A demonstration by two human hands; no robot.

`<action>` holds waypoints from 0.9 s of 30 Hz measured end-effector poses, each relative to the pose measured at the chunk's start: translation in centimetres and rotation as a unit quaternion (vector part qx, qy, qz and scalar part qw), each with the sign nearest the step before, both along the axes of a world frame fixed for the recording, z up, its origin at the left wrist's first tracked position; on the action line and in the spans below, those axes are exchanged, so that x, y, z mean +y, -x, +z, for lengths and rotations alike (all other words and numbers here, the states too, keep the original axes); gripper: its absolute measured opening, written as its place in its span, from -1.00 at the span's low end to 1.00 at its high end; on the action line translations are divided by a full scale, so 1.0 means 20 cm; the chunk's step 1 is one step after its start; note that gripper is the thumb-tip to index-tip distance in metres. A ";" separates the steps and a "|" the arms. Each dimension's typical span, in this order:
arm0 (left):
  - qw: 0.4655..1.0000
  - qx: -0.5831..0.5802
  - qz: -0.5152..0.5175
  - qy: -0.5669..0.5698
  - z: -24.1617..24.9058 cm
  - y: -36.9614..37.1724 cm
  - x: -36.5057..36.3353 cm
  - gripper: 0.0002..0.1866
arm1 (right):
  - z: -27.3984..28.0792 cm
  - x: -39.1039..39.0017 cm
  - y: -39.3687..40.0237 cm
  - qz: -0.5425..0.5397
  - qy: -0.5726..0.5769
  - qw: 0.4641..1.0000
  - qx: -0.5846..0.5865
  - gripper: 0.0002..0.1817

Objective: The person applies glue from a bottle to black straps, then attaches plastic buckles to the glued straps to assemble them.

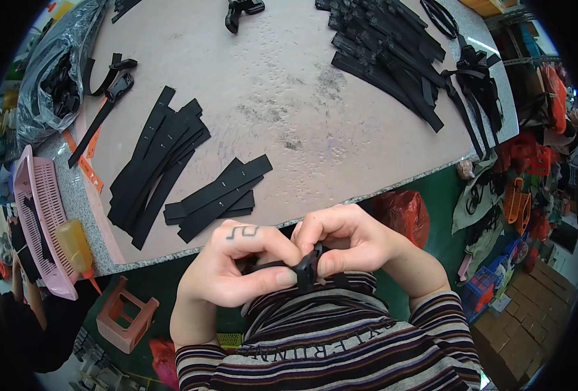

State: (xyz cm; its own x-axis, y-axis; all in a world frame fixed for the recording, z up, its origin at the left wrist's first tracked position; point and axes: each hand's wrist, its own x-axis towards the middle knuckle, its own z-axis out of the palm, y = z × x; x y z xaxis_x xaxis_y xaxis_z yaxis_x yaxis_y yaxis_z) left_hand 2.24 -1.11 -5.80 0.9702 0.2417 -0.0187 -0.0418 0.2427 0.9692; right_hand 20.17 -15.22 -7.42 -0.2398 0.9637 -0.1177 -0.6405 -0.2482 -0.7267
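Observation:
Both hands meet close to my chest, just below the table's near edge. My left hand pinches a black strap between thumb and fingers. My right hand grips a small black plastic buckle at the strap's end. The fingers cover most of both parts. On the table just above my hands lies a short pile of flat black straps, and a longer pile lies to its left.
A large heap of black straps fills the table's far right. A pink basket and a yellow squeeze bottle sit at the left edge, near a plastic bag. A pink stool stands on the floor.

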 end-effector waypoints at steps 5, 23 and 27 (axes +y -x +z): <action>0.964 0.065 0.081 0.246 0.05 0.03 -0.06 -0.84 | 0.02 0.03 -0.04 -0.004 -0.016 0.999 -0.044 -0.81; 0.959 0.068 0.068 0.268 0.02 0.05 -0.07 -0.78 | 0.01 0.03 -0.05 0.002 0.003 0.999 -0.042 -0.80; 0.948 0.092 0.033 0.303 0.04 0.07 -0.03 -0.78 | 0.00 0.03 -0.04 0.000 0.018 1.000 0.004 -0.79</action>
